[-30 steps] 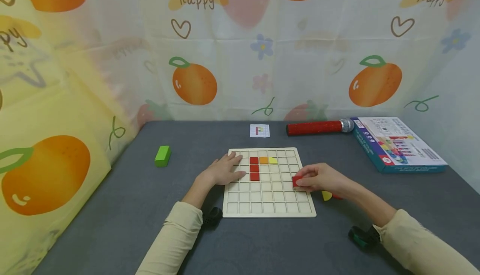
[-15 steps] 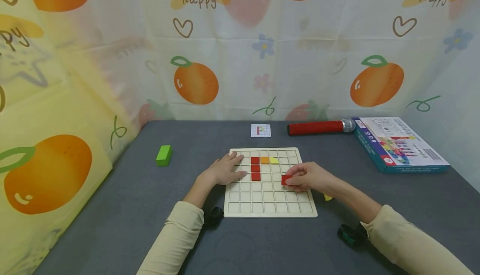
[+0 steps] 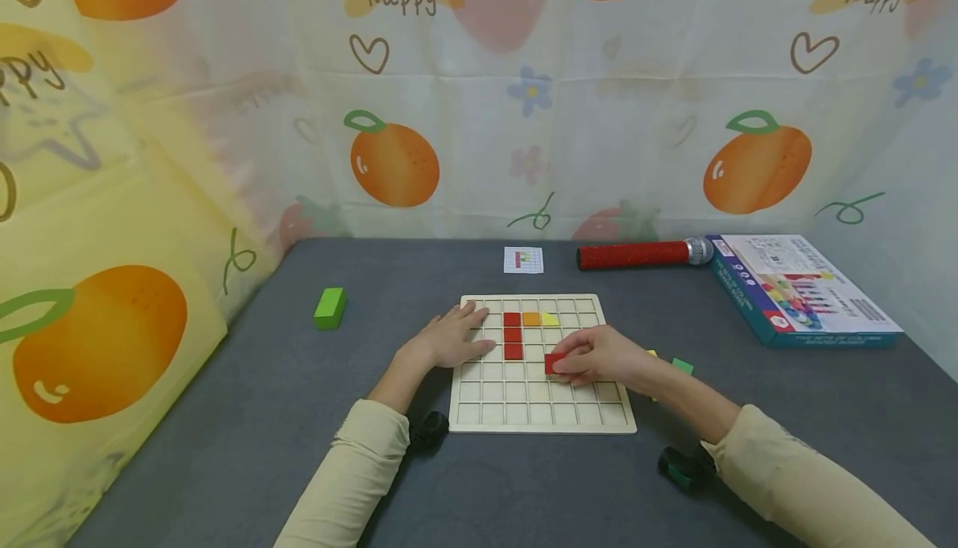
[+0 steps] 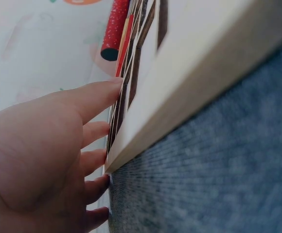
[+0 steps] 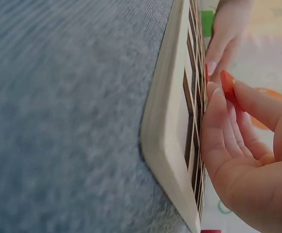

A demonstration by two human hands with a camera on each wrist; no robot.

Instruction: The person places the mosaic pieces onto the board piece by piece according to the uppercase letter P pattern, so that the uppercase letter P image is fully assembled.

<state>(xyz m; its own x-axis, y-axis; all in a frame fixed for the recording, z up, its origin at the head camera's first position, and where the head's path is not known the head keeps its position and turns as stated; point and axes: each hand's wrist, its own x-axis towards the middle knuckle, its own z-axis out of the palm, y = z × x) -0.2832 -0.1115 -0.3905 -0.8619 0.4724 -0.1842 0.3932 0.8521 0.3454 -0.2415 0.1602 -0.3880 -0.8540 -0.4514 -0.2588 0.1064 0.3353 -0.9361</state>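
A cream grid board (image 3: pixel 542 429) lies on the grey table. My left hand (image 3: pixel 447 340) rests on its left side with fingers spread; in the left wrist view the thumb touches the board's edge. My right hand (image 3: pixel 597 357) pinches a red tile (image 3: pixel 552 363) between thumb and fingers, over the board's right-middle squares. The right wrist view has this red tile (image 5: pixel 232 90) tilted, apart from the grid. Seated in the board are a column of red tiles (image 3: pixel 512 335), an orange tile (image 3: pixel 530 319) and a yellow tile (image 3: pixel 550 320).
Green (image 3: pixel 682 366) and yellow pieces lie right of the board, partly behind my right forearm. A green block (image 3: pixel 330 308) stands at left. Along the back are a pattern card (image 3: pixel 523 260), a red microphone (image 3: pixel 632 256) and a flat box (image 3: pixel 804 290).
My right hand has carried the red tile leftward across the board from its right edge. A green piece has come into view beside the right forearm. The left hand stays put.
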